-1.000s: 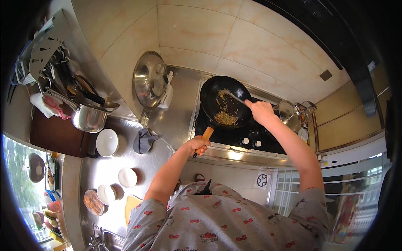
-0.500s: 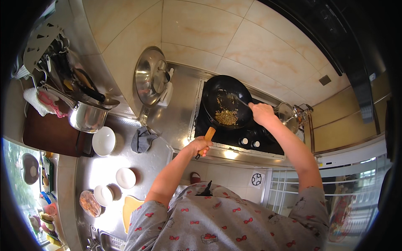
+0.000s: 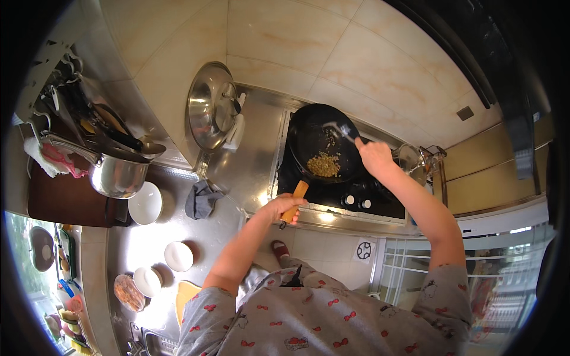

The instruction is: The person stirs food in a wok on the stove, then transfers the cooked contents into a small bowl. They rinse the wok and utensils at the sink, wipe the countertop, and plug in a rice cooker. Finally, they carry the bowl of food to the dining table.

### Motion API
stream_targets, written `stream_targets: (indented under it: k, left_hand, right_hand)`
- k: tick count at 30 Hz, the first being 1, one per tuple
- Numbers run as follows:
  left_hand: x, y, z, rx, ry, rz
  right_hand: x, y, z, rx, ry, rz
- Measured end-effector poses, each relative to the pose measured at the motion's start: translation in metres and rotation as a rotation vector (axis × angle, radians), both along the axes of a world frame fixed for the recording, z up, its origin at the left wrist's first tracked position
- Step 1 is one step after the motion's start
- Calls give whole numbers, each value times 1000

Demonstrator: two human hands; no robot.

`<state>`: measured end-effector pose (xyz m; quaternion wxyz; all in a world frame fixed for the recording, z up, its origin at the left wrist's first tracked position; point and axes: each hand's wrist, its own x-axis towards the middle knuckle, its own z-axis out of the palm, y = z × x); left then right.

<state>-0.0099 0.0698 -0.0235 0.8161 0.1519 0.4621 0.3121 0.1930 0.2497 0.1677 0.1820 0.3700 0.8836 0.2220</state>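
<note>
The left hand (image 3: 286,207) clasps the tan wooden handle (image 3: 301,188), probably for steadying the round black pan (image 3: 304,127) on the black stove (image 3: 383,204); the right hand (image 3: 376,157) grasps a grey spatula (image 3: 343,129) near golden chopped food (image 3: 323,165) inside.

Bare forearms (image 3: 421,207) outstretched, left fingers (image 3: 295,202) and right fingers (image 3: 360,144) curled.
</note>
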Motion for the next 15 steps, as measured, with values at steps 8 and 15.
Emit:
stream_targets:
  k: [8,15]
  left_hand:
    - [1,16,-15,-39,-234,19]
    - [49,-14,15,55,-270,210]
  right_hand:
    - [20,-4,29,-344,-238,9]
    - [71,106,82,-740,161,-232]
